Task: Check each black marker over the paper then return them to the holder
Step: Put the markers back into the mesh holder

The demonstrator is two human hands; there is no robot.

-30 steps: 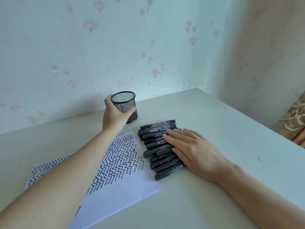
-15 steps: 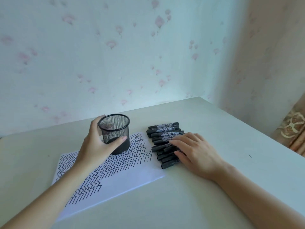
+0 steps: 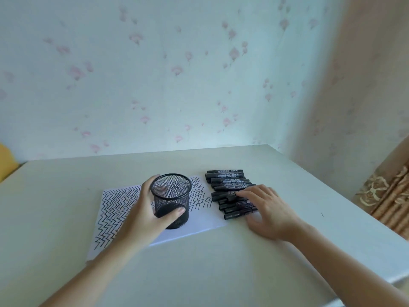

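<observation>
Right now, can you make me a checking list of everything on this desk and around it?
Surface: pale table, bare toward the near edge.
Job's things: white paper covered in black zigzag lines; black mesh holder standing upright on the paper, no markers in it; black markers lying capped in a pile right of the paper.
Clutter: nothing seen.
Hands: left hand grips the holder; right hand has its fingers resting on the markers.
Cables: nothing seen.
Surroundings: flowered wallpaper; patterned curtain at right; yellow object at left edge.

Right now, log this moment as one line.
left hand: grips black mesh holder on zigzag-marked paper | right hand: fingers on black markers | holder: empty
</observation>
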